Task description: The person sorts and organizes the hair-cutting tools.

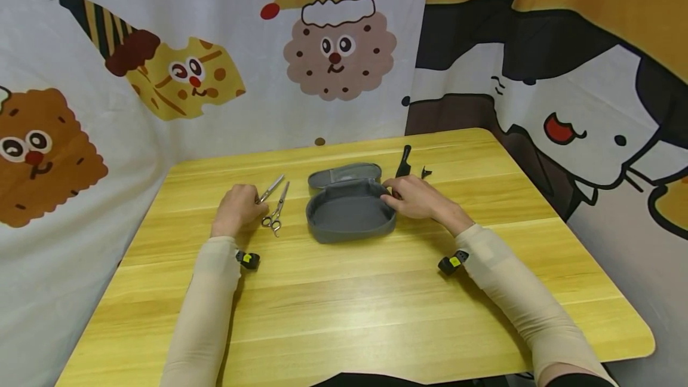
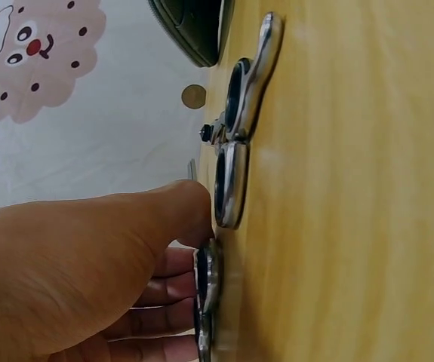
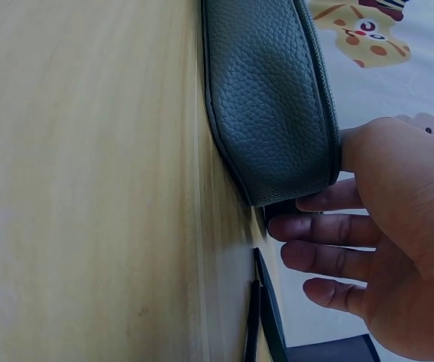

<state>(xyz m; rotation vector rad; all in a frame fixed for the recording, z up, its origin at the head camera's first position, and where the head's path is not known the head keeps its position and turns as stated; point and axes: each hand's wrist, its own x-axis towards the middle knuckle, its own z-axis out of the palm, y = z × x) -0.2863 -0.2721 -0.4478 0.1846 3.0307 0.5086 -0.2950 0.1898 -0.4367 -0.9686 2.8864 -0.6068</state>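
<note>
Gray case [image 1: 349, 233], scissors [image 1: 276, 214] nearby, part-hidden comb [image 1: 404, 167] perhaps

The case [image 1: 352, 235] is grey. The scissors [image 2: 239, 141] are silver. The handled tool [image 1: 404, 168] is black. The surface [image 1: 349, 297] is yellow, wood-grain patterned. The backdrop [image 1: 226, 139] is white, printed with multicoloured cartoon figures.

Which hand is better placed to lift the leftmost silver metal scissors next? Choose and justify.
Left, I'd judge: the left hand touches those scissors at the handles; the right hand is at the right rim of the open oval grey leather-look case.
</note>
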